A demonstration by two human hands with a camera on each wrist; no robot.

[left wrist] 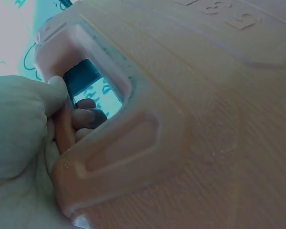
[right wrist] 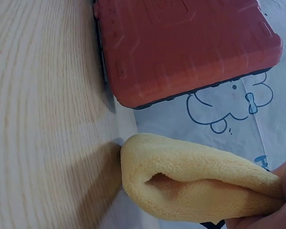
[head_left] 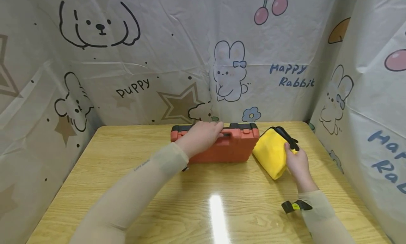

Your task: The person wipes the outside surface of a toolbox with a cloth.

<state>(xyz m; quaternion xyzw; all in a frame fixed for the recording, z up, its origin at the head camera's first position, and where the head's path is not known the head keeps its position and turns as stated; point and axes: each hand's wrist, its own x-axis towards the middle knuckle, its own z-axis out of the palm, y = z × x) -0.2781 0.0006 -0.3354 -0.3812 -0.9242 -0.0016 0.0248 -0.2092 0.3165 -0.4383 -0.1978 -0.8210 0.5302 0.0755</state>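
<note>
A tabletop booth [head_left: 35, 106], with cartoon-printed sheeting [head_left: 187, 57] on three sides of a wood-grain table [head_left: 257, 205].

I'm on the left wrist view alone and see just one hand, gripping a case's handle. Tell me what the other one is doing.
Observer: The right-hand grip holds a yellow cloth.
Operator: Give me that cloth's place relative to the case.
Observer: In the head view, it is just to the right of the red case.
Operator: Report anything else against the cloth.
Observer: A black piece runs along its upper right edge in the head view; I can't tell what it is.
</note>
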